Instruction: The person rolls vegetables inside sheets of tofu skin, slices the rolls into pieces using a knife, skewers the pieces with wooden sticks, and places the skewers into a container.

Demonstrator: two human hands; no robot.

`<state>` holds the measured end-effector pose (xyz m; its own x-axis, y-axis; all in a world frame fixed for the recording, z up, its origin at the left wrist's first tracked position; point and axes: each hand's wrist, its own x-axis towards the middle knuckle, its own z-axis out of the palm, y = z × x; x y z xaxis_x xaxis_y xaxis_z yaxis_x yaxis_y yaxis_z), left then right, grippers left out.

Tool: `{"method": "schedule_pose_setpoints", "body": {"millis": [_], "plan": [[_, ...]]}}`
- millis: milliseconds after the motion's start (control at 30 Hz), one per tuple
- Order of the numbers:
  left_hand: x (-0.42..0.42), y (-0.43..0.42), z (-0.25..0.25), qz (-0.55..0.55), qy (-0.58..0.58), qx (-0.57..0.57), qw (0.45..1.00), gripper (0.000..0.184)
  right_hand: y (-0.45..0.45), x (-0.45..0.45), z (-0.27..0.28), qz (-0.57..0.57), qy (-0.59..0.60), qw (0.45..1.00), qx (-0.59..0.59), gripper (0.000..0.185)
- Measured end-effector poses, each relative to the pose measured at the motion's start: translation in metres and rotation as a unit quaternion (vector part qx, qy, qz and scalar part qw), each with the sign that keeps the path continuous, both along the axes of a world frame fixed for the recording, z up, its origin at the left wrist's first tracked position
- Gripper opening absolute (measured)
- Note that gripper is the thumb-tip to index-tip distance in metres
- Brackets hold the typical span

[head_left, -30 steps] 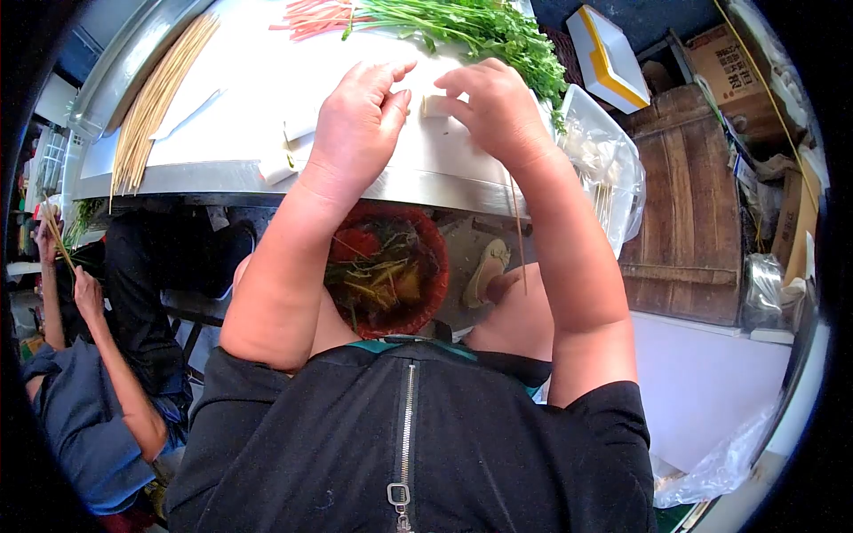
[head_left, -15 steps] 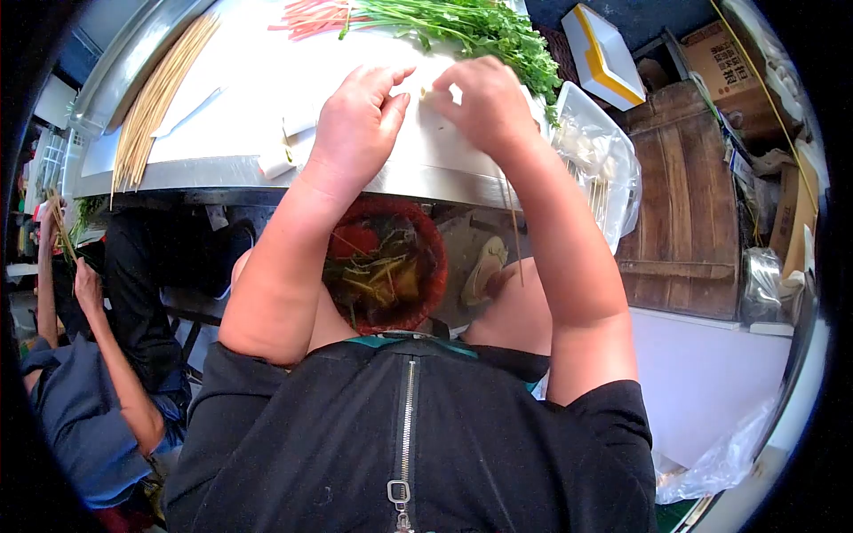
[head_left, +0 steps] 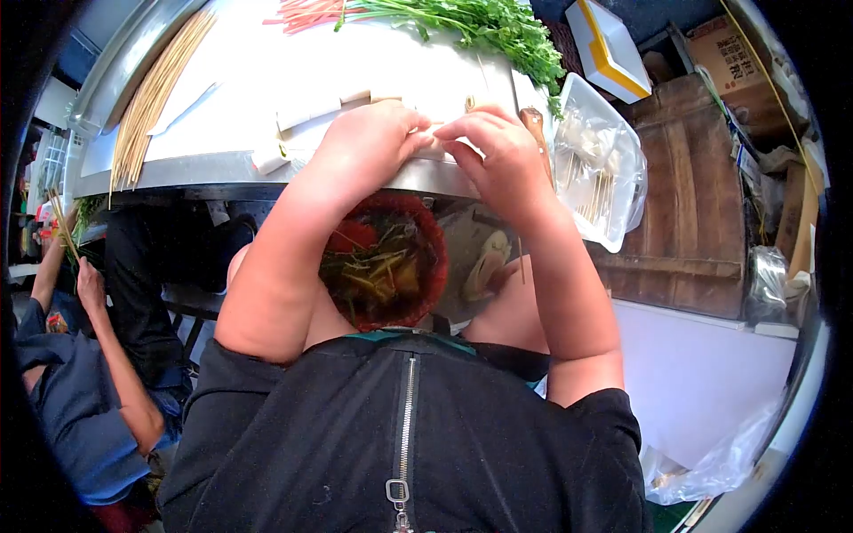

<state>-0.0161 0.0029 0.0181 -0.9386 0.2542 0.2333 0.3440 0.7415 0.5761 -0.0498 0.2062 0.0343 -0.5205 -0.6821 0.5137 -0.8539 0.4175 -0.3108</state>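
My left hand (head_left: 378, 133) and my right hand (head_left: 498, 151) meet at the near edge of the white worktop (head_left: 249, 71), fingertips almost touching. Both pinch at something pale and small that I cannot make out. A thin skewer (head_left: 522, 260) hangs below my right hand. Pale rolled pieces (head_left: 373, 95) lie just beyond my left hand, and a white roll (head_left: 269, 158) sits to its left at the edge. Beside my right hand is a brown wooden handle (head_left: 535, 129). Green herbs (head_left: 498, 35) and pink strips (head_left: 306, 15) lie at the back.
Bamboo skewers (head_left: 160, 98) and a white blade-like piece (head_left: 185, 108) lie at left. A clear tub (head_left: 604, 160) with skewered pieces stands right. Under the worktop is a red basin (head_left: 386, 266). A co-worker's hands (head_left: 89, 289) hold sticks at far left.
Both hands have moved down toward the near edge and closer together. Rolled pieces and the wooden handle have come into view behind them. The co-worker's hands have shifted a little.
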Motion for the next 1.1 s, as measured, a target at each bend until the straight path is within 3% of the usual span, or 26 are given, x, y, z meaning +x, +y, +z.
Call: {"method": "schedule_pose_setpoints", "body": {"millis": [167, 233, 367, 567, 733, 800, 900, 1100], "plan": [[0.014, 0.002, 0.011, -0.005, 0.000, 0.012, 1.000, 0.020, -0.004, 0.001, -0.003, -0.003, -0.073, 0.997, -0.033, 0.036], [0.018, 0.003, 0.012, -0.006, -0.010, 0.014, 1.000, 0.019, -0.004, 0.003, -0.004, -0.002, -0.010, 0.999, -0.030, 0.044], [0.025, 0.004, 0.014, -0.023, -0.017, 0.034, 0.999, 0.019, 0.000, 0.006, -0.006, 0.026, -0.047, 0.999, -0.004, 0.044], [0.025, 0.005, 0.010, -0.036, 0.008, 0.025, 0.999, 0.018, 0.004, 0.012, -0.005, 0.000, -0.124, 0.992, -0.016, 0.030], [0.007, 0.002, 0.003, -0.031, -0.008, 0.019, 0.999, 0.018, 0.002, 0.014, -0.008, -0.027, -0.048, 0.998, 0.001, 0.009], [0.002, 0.002, 0.009, -0.012, -0.095, 0.030, 0.995, 0.018, 0.001, 0.015, -0.008, -0.033, -0.051, 0.998, 0.000, 0.008], [0.002, 0.002, 0.010, -0.003, -0.090, 0.125, 0.988, 0.017, 0.001, 0.013, -0.012, -0.040, -0.065, 0.997, 0.005, 0.008], [0.011, 0.003, 0.007, -0.043, -0.007, 0.024, 0.999, 0.019, 0.004, 0.010, -0.011, -0.049, -0.101, 0.993, 0.028, 0.012]]}}
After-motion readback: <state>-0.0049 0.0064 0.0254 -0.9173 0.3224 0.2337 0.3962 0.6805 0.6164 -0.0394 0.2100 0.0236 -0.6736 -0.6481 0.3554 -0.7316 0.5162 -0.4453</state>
